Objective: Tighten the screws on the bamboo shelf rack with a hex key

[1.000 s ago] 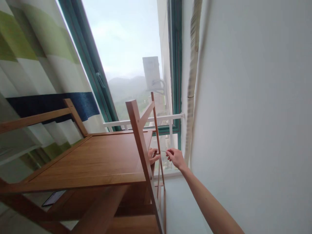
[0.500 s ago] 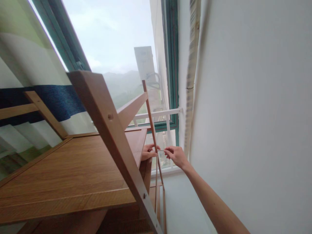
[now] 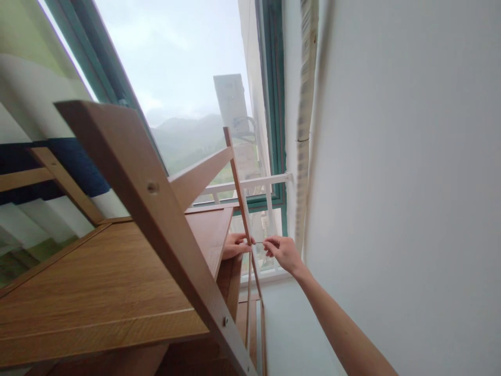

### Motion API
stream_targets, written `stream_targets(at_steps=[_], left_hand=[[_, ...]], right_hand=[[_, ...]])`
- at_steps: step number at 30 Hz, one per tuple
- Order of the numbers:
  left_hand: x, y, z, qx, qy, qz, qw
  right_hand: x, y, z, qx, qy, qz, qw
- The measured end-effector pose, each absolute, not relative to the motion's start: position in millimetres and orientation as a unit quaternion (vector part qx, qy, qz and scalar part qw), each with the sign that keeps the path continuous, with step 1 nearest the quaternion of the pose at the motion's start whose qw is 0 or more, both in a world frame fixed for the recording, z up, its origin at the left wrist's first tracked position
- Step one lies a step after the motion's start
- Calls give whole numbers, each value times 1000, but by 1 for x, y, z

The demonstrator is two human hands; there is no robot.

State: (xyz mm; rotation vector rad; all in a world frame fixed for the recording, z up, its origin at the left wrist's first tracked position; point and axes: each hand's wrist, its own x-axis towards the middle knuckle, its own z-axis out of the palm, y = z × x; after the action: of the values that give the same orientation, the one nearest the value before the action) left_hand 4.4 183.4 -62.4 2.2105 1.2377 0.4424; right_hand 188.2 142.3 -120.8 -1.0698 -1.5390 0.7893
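My right hand [image 3: 285, 254] is closed in a pinch on a thin metal rod [image 3: 259, 242] that looks like a hex key. Its tip points left at the narrow far post [image 3: 238, 185] of a wooden shelf. On the other side of that post, my left hand [image 3: 234, 246] has its fingers and thumb closed about the post, close to the rod's tip. Part of the left hand is hidden behind the edge of the top shelf board [image 3: 117, 266]. A thick near post [image 3: 156, 209] leans across the view, with a bolt [image 3: 225, 321] low on it.
A crossbar [image 3: 201, 175] joins the two right-hand posts. Behind the shelf are a green-framed window [image 3: 274, 104], a white railing [image 3: 254, 181] and a striped curtain [image 3: 23, 94]. A white wall [image 3: 410, 156] with a wrapped pipe [image 3: 304, 130] stands on the right.
The near post and shelf board appear farther left as the view shifts slightly. Both hands stay at the far post, the rod still in my right hand.
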Motion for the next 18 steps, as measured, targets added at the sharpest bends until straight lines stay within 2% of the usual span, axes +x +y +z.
stream_targets(at_steps=[9, 13, 18], left_hand=[[3, 182, -51, 828, 427, 127, 340], [11, 179, -50, 827, 441, 128, 324], [21, 176, -52, 836, 467, 140, 252]], right_hand=[[190, 136, -107, -452, -645, 343, 511], [192, 141, -96, -465, -614, 430, 472], [194, 156, -90, -454, -542, 569, 420]])
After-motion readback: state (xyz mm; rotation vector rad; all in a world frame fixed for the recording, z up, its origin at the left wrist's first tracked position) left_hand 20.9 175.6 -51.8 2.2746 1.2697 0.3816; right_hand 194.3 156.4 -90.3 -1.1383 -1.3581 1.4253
